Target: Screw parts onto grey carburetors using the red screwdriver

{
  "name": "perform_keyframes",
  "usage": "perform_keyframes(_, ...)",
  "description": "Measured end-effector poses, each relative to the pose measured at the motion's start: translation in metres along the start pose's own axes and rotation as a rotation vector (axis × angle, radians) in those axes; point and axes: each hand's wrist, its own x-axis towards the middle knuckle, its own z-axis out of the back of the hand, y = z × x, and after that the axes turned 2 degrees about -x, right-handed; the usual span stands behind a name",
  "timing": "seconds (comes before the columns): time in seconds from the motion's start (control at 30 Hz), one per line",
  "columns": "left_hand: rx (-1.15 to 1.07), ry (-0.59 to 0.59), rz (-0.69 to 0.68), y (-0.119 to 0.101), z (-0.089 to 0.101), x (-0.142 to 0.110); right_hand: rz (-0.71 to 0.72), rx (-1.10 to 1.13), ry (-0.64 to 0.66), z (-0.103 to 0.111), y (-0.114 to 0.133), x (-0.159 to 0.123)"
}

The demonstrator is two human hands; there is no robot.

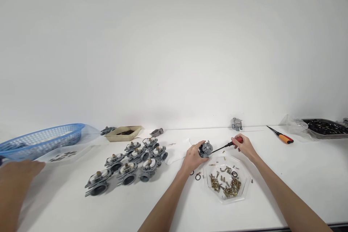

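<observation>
"What's the left hand point(192, 157) doing?"

"Clenched around a small carburetor point(205, 149), held over the tabletop point(190, 203) just behind a clear hexagonal tray point(227, 200) of brass fittings point(225, 185)."

"And the right hand point(243, 145)?"

"Grasping a red-handled screwdriver point(228, 145), its black shaft reaching the carburetor."

Carburetor point(206, 149): matt grey cast metal, rough-looking right now.
Screwdriver point(238, 139): glossy red plastic handle, dark metal shaft.
Tray point(226, 200): smooth clear plastic.
Fittings point(225, 187): shiny brass.
Rag point(176, 152): soft white cloth.
Basket point(46, 133): blue plastic.
</observation>
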Motion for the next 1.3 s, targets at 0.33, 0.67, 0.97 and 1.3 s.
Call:
perform_keyframes(0.33, 0.007, 0.03, -0.035, -0.0069, 0.0043, -0.0001, -0.011, 0.009, 0.016, 0.0009, 0.0006, -0.0003)
perform_keyframes(0.67, 0.015, 0.047, -0.018, -0.0098, 0.0061, -0.0009, -0.002, -0.052, 0.012, 0.0005, -0.0013, 0.0002)
perform_keyframes(0.97, 0.022, 0.035, -0.027, -0.01, 0.0055, -0.0005, -0.015, -0.079, 0.013, 0.0027, 0.0059, -0.0006)
perform_keyframes(1.3, 0.017, 0.042, -0.015, -0.0071, 0.0041, -0.0005, 0.026, -0.076, 0.021, 0.0005, -0.0016, 0.0032)
